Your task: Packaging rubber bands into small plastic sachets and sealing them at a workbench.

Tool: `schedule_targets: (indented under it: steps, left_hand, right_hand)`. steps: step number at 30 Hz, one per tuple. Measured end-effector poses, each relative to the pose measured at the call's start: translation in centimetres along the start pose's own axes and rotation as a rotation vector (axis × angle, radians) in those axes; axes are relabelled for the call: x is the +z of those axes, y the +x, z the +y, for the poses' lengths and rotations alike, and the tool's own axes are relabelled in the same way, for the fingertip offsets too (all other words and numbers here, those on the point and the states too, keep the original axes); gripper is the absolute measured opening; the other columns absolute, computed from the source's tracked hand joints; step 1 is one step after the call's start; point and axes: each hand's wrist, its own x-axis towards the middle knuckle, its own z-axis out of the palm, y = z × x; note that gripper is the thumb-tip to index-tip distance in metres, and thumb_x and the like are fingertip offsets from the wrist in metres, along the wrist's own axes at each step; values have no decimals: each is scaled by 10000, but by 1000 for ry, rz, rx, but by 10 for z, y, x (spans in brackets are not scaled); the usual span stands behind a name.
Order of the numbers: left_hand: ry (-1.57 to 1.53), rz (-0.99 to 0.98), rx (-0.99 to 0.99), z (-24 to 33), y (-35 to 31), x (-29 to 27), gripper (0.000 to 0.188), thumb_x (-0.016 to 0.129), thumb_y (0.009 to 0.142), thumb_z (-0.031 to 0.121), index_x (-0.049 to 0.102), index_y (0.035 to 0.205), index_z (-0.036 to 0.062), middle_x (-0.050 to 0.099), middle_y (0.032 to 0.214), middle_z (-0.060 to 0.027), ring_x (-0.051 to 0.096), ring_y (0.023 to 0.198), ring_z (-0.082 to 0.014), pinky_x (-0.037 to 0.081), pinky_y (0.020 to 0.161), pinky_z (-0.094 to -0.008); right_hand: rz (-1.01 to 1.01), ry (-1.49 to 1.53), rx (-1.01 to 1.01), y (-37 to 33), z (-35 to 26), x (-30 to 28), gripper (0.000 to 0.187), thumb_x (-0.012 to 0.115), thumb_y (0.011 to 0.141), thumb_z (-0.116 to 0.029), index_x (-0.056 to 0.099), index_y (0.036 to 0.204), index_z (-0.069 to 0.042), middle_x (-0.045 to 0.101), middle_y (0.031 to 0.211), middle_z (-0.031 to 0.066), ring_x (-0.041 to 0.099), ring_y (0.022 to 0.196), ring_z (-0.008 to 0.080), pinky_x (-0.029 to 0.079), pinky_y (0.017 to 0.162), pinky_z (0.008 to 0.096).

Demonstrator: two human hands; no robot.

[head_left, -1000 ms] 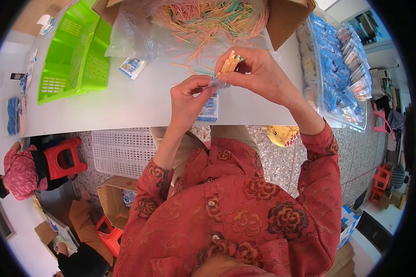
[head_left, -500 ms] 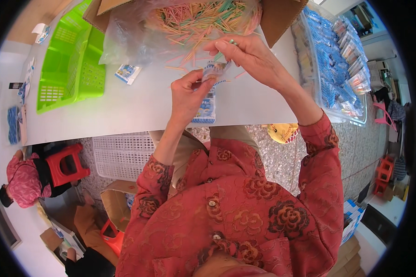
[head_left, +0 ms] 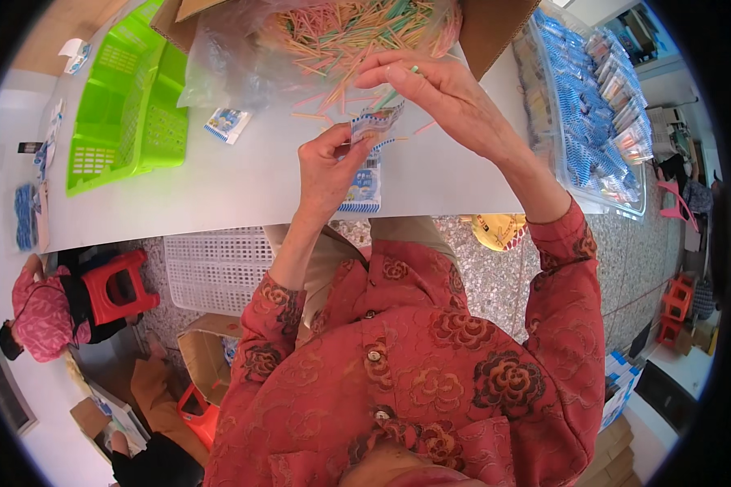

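Pinched in my left hand (head_left: pixel 326 172) is a small clear packet with blue print (head_left: pixel 378 122), its upper edge tilted toward my right hand. My right hand (head_left: pixel 455 99) is closed around thin pale green sticks (head_left: pixel 387 99), one end poking out above the fingers and the lower part at the packet's upper edge. Whether the tips are inside the packet I cannot tell. Under my left hand a stack of blue and white packets (head_left: pixel 365 191) lies on the table. Just beyond both hands, colored sticks (head_left: pixel 341 39) are heaped in a clear plastic bag.
The bag (head_left: pixel 219 77) spills from a cardboard box (head_left: pixel 508 32) at the far side. A green basket (head_left: pixel 161 122) stands left, with a loose packet (head_left: pixel 227 126) beside it. On the right, a clear bin (head_left: pixel 562 154) holds filled packets. Another person (head_left: pixel 45 316) sits at lower left.
My right hand has shifted slightly right, its fingers stretching out more over the packet. The packet in my left hand has tipped up and spread wider at its upper edge.
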Motion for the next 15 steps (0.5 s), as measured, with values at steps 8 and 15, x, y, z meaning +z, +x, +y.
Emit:
schedule_targets:
  steps: [8,15]
  left_hand:
    - [-44,28,37,2,-4,-2,154,661,815,35,668,955,-30,630,767,3,524,649,-22,435,582,-182]
    - [-31,38,96,15,-9,1,166,659,808,14,667,969,-29,635,784,-2,539,665,-33,455,606,-192]
  right_hand:
    - [22,108,47,-1,-11,0,351,407,981,-243,637,1049,13,599,1137,65,529,1075,141,380,955,276]
    - [-36,7,162,-7,6,13,337,425,975,-240,635,1054,12,602,1119,68,530,1077,142,384,951,282]
